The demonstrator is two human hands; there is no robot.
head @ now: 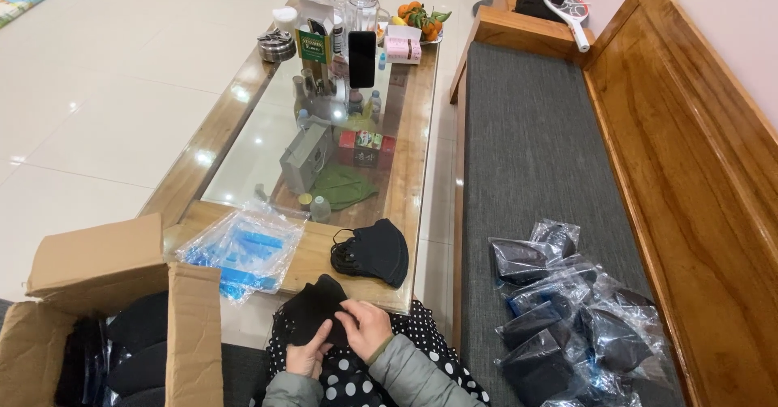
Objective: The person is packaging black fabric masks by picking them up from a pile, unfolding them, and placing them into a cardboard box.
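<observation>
— Black mask lay in the lap, near edge of the table?
— Yes. Both hands pinched it: left hand under its near edge, right hand with fingers curled on top.
— Counts?
— One stack of black masks on the table, one cardboard box left, several bagged masks right; exact number unclear.

Phone upright mid-tabletop, far half of glass-topped table. Oranges at far right corner. Green cloth under glass. Racket-shaped swatter on bench armrest. Cardboard box at near left.
</observation>
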